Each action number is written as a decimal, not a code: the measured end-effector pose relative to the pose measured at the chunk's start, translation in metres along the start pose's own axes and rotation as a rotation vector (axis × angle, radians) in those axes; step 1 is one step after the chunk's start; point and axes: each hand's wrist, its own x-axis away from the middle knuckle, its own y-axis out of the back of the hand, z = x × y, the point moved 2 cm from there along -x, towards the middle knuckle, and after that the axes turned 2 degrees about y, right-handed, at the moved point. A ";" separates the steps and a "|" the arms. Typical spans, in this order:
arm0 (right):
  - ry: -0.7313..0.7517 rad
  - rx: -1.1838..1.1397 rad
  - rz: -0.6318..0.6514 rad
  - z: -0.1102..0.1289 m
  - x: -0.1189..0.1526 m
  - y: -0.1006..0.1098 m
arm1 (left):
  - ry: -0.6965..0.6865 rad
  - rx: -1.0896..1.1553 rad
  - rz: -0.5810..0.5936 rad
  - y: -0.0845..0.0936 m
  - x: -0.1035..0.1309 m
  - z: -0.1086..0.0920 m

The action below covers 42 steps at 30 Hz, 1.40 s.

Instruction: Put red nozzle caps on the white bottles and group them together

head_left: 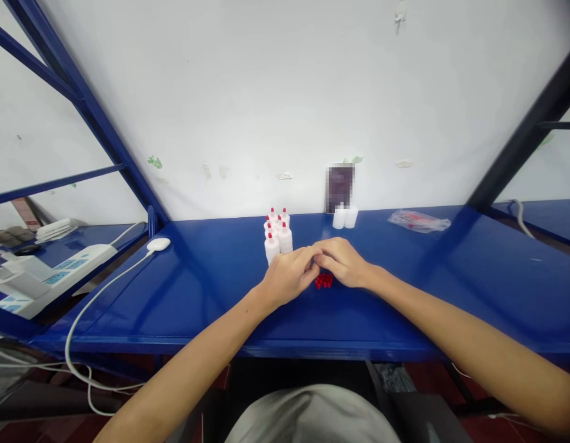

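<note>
My left hand (287, 275) and my right hand (344, 261) meet over the middle of the table, fingertips touching. Both have their fingers curled in a pinch, and whatever lies between them is hidden from me. Just below the meeting point, several small red caps (324, 281) lie in a loose pile on the blue surface. Behind my left hand stands a tight group of several white squeeze bottles (285, 239) with red-tipped nozzles, all upright. My left hand hides the lower part of this group.
Farther back are white bottles or containers (351, 217) before a blurred dark panel (339, 186) at the wall. A clear plastic bag (418, 221) with red bits lies right on the blue table (197, 289). Left are a white puck-shaped device (158, 244) with a cable and a power strip (63, 277).
</note>
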 end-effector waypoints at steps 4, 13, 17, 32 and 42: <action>-0.032 0.040 -0.008 0.002 0.000 -0.001 | 0.053 -0.004 0.091 -0.002 0.001 0.002; -0.112 0.004 -0.111 -0.004 -0.001 0.004 | 0.303 0.052 0.010 0.017 -0.007 0.003; -0.241 0.118 -0.066 -0.014 -0.003 0.013 | 0.459 -0.035 0.004 0.026 -0.010 0.008; -0.316 -0.090 0.520 -0.016 0.008 0.029 | 0.446 -0.475 0.384 0.014 -0.007 0.002; -0.287 -0.041 0.060 -0.019 -0.001 0.019 | 0.398 -0.454 0.238 0.013 -0.006 0.001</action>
